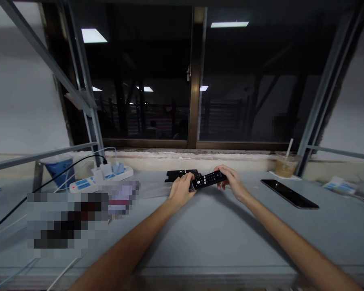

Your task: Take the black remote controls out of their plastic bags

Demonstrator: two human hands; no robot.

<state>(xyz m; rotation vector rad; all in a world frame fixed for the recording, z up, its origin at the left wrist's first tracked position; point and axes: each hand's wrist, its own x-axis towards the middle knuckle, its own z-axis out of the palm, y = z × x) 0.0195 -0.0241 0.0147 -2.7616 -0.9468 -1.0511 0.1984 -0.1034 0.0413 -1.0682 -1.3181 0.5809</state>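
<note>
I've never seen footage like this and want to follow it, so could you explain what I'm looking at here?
There's no machine here, just a person's two bare hands. The single picture comes from a camera worn on the person's head, looking forward and down.

The left hand and the right hand hold a black remote between them, one at each end. Behind the left hand lie what look like more black remotes.

On the grey table, a dark phone and a cup with a straw are on the right. A power strip with plugs is on the left. Blocky patches near it hide some things.
</note>
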